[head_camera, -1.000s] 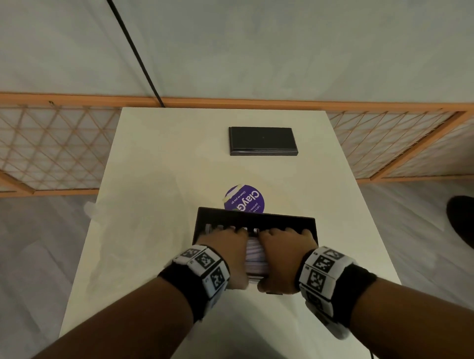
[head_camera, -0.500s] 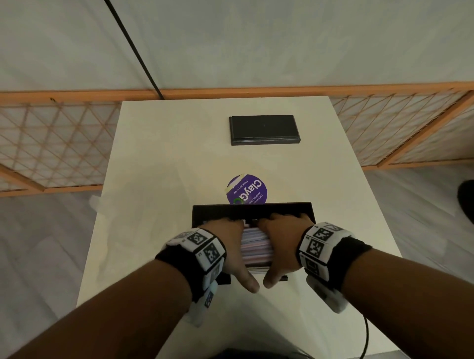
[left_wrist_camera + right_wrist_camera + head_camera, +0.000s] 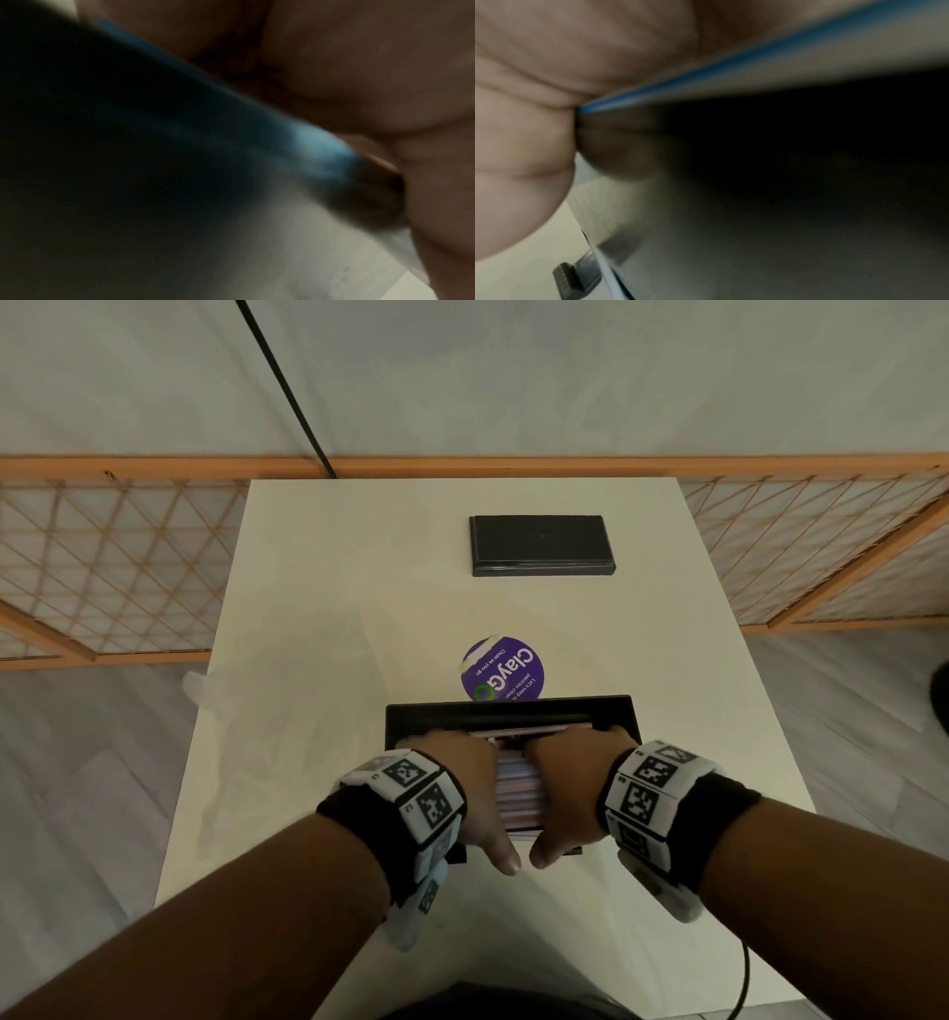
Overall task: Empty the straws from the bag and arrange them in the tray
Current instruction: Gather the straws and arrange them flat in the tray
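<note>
A black tray (image 3: pixel 513 707) stands near the table's front edge. A pile of pastel striped straws (image 3: pixel 518 788) lies in it, running left to right. My left hand (image 3: pixel 470 798) and right hand (image 3: pixel 570 793) lie side by side flat on the pile. Their fingers reach toward the tray's far wall and both thumbs sit at the near rim. Most of the pile is hidden under them. The blurred right wrist view shows a blue straw (image 3: pixel 731 58) against the palm. The left wrist view shows a blue smear (image 3: pixel 308 142) beside my thumb. I see no bag.
A second flat black tray or lid (image 3: pixel 542 545) lies at the far side of the white table (image 3: pixel 334 608). A round purple sticker (image 3: pixel 506 667) sits just beyond the near tray. Wooden lattice panels (image 3: pixel 118 567) flank the table. A black cable (image 3: pixel 744 978) hangs at the near right.
Both hands have slid toward me over the pile, so the thumbs now reach the tray's near rim. More of the far straws shows beyond the fingers. The view has tilted slightly.
</note>
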`<action>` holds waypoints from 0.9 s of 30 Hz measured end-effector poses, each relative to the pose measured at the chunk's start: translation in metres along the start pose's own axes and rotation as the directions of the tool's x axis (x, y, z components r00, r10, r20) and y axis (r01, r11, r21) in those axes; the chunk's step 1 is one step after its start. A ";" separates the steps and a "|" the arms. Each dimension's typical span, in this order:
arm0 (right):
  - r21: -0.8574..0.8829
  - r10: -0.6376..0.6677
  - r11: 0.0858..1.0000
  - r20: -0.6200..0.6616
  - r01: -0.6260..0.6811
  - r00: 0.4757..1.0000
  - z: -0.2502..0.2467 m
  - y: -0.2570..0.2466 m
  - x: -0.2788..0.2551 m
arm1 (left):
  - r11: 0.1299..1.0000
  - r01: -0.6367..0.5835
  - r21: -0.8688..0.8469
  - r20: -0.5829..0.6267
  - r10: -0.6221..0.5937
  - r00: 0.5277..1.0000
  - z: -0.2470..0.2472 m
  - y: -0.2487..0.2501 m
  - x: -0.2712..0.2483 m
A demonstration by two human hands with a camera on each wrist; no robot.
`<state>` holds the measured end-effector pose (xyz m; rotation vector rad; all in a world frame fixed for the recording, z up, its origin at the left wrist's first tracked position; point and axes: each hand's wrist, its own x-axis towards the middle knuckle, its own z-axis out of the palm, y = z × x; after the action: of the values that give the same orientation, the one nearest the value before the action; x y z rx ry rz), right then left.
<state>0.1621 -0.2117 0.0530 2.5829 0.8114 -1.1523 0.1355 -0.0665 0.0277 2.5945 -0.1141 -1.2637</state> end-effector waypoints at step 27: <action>-0.032 -0.006 0.999 0.053 0.008 0.999 -0.004 -0.001 0.004 | 0.999 0.043 0.022 -0.022 -0.043 0.999 0.000 0.006 -0.007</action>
<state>0.1657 -0.2078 0.0527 2.5150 0.8216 -1.1944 0.1312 -0.0710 0.0345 2.6424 -0.0699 -1.2563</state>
